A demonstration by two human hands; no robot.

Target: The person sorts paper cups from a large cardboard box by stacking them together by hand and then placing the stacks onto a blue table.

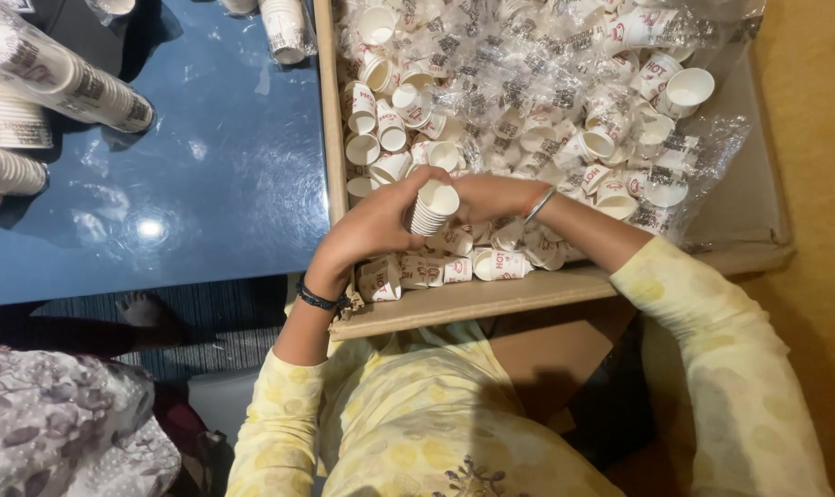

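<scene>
White paper cups, a short nested stack [432,207], sit gripped between left hand [373,230] and right hand [491,196]. Loose red-printed cups [491,265] fill the cardboard box [473,299]; wrapped sleeves [63,78] lie on the blue table [215,166].

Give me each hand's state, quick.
Left hand: closed around a short stack of paper cups.
Right hand: closed on the same stack from the other side.

Cardboard box [473,299] packed with loose paper cups [390,129] and plastic wrap [528,74] — no bare floor inside. Blue table [206,184] mid-area open; bagged cup stacks [58,78] crowd its left edge.
</scene>
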